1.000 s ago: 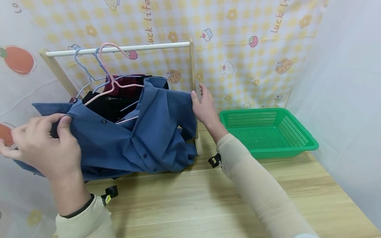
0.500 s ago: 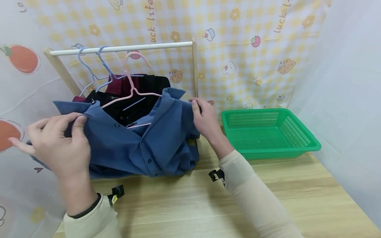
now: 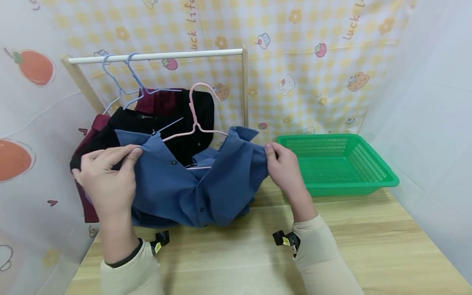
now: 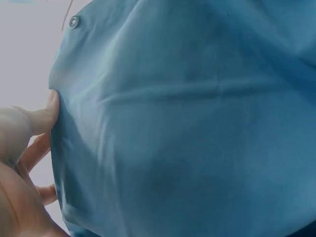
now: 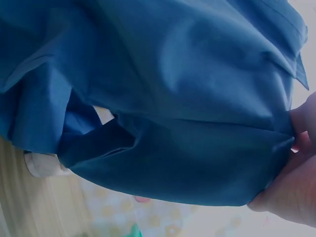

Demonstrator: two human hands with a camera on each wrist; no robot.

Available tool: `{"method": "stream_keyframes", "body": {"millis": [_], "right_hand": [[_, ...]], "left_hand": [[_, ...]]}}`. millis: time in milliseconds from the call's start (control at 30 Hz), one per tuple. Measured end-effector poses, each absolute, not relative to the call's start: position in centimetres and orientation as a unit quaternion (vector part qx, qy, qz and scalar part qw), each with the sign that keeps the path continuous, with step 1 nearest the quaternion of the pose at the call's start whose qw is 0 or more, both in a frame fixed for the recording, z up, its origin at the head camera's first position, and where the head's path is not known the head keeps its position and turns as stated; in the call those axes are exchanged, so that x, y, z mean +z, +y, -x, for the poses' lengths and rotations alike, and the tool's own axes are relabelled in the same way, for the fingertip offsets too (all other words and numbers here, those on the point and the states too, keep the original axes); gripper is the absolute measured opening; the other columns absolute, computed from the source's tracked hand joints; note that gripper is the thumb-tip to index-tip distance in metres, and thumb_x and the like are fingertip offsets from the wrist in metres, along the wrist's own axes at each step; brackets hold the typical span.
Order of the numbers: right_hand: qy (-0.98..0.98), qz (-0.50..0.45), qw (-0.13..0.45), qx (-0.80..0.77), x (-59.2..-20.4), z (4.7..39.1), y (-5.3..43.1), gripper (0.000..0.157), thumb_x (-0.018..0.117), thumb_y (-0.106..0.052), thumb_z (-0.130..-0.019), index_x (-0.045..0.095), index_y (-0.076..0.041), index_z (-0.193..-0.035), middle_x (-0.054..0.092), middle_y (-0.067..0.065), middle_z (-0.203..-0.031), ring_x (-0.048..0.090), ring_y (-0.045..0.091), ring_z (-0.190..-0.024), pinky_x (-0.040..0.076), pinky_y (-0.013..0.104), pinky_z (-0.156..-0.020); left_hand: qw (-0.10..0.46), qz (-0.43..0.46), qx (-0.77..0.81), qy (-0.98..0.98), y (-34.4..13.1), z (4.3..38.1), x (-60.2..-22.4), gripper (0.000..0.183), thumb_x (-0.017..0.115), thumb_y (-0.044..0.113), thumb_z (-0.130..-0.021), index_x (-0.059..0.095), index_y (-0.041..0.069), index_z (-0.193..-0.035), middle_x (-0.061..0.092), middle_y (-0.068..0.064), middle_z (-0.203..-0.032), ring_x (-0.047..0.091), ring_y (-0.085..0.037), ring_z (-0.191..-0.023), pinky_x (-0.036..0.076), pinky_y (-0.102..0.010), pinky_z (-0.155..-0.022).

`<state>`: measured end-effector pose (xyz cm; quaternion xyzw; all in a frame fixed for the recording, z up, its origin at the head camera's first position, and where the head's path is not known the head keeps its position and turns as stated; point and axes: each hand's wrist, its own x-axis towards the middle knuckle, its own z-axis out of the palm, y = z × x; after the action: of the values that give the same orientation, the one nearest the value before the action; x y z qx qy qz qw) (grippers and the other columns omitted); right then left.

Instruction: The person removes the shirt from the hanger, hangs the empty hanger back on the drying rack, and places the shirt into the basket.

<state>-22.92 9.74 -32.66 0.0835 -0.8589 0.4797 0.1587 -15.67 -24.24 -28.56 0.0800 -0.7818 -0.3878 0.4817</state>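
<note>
— Over on your right, the green rectangular plastic basket (image 3: 332, 167) sits on the pale wood-grain table (image 3: 225, 262), slotted walls and floor showing!

— And your blue button-front cloth shirt (image 3: 184, 184)?

— Spread between your hands, on a pink slim hanger (image 3: 197, 124), in front of the white-barred wooden rack (image 3: 166, 55).

— Look at that pose: both forearms reach forward, hands well apart. Your left hand (image 3: 110, 176) pinches one shoulder, thumb in front, fingers behind!

— Your right hand (image 3: 285, 168) matches, pinching the opposite side's edge, cloth creasing at the fingertips.
</note>
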Motion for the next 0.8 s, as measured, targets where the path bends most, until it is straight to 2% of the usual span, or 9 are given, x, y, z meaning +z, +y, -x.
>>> {"method": "stream_keyframes", "body": {"millis": [33,133,200,300,433,533,633,800], "right_hand": [[-0.862,-0.075,0.150,0.478,-32.6,22.6,10.3,0.038,0.046,-0.032,-0.115,0.066,-0.007,-0.095,0.056,0.011,-0.081,0.055,0.028,-0.076,0.045,0.037,-0.072],[-0.871,-0.053,0.116,0.474,-32.5,21.6,11.8,0.041,0.044,-0.035,-0.115,0.063,-0.007,-0.092,0.056,0.008,-0.079,0.056,0.027,-0.075,0.046,0.037,-0.073],[-0.874,-0.042,0.086,0.477,-32.3,20.8,12.8,0.043,0.042,-0.037,-0.116,0.057,-0.007,-0.088,0.048,0.006,-0.074,0.052,0.028,-0.071,0.045,0.038,-0.071],[-0.875,-0.028,0.060,0.480,-32.0,19.6,14.2,0.044,0.041,-0.039,-0.115,0.058,-0.006,-0.091,0.047,0.004,-0.073,0.052,0.026,-0.071,0.045,0.037,-0.071],[-0.876,-0.010,0.053,0.480,-32.1,18.2,16.0,0.047,0.040,-0.041,-0.115,0.060,-0.005,-0.096,0.048,0.003,-0.075,0.053,0.024,-0.072,0.046,0.035,-0.069],[-0.876,0.002,0.062,0.478,-32.1,17.5,17.2,0.048,0.039,-0.041,-0.115,0.060,-0.003,-0.096,0.048,0.003,-0.075,0.052,0.023,-0.071,0.045,0.034,-0.068],[-0.876,0.006,0.073,0.477,-32.1,17.0,18.4,0.050,0.038,-0.043,-0.115,0.060,-0.002,-0.098,0.048,0.002,-0.075,0.051,0.020,-0.071,0.044,0.033,-0.066],[-0.870,-0.001,0.089,0.485,-32.4,16.1,19.9,0.051,0.041,-0.046,-0.114,0.055,-0.004,-0.090,0.040,0.000,-0.072,0.045,0.019,-0.064,0.039,0.034,-0.060]], "left_hand": [[0.476,-0.076,-0.391,-0.784,-24.0,15.8,-28.7,0.021,0.081,0.030,-0.094,0.086,0.019,-0.111,0.081,-0.017,-0.111,0.044,0.013,-0.112,-0.001,-0.059,-0.132],[0.463,-0.062,-0.392,-0.793,-23.2,16.0,-29.4,0.025,0.081,0.031,-0.094,0.084,0.023,-0.118,0.081,-0.017,-0.113,0.042,0.011,-0.108,0.010,-0.058,-0.129],[0.458,-0.050,-0.389,-0.798,-22.8,16.1,-29.9,0.027,0.081,0.030,-0.094,0.083,0.024,-0.120,0.081,-0.015,-0.113,0.041,0.010,-0.107,0.019,-0.057,-0.122],[0.449,-0.023,-0.389,-0.804,-22.3,16.2,-30.6,0.027,0.082,0.028,-0.094,0.083,0.019,-0.119,0.081,-0.014,-0.114,0.042,0.008,-0.107,0.025,-0.057,-0.110],[0.434,0.010,-0.400,-0.807,-21.9,16.6,-32.0,0.024,0.083,0.022,-0.094,0.084,0.009,-0.115,0.077,-0.016,-0.117,0.047,-0.003,-0.109,0.029,-0.055,-0.105],[0.429,0.010,-0.410,-0.805,-21.6,16.8,-32.8,0.022,0.083,0.018,-0.094,0.082,0.004,-0.112,0.074,-0.018,-0.120,0.046,-0.006,-0.110,0.033,-0.047,-0.103],[0.429,-0.002,-0.422,-0.799,-21.2,16.9,-33.4,0.019,0.082,0.015,-0.094,0.081,0.001,-0.108,0.073,-0.018,-0.121,0.045,0.000,-0.109,0.036,-0.036,-0.102],[0.411,-0.011,-0.445,-0.796,-20.4,17.2,-34.1,0.020,0.079,0.018,-0.097,0.079,0.000,-0.105,0.076,-0.016,-0.114,0.047,0.005,-0.106,0.037,-0.022,-0.098]]}}
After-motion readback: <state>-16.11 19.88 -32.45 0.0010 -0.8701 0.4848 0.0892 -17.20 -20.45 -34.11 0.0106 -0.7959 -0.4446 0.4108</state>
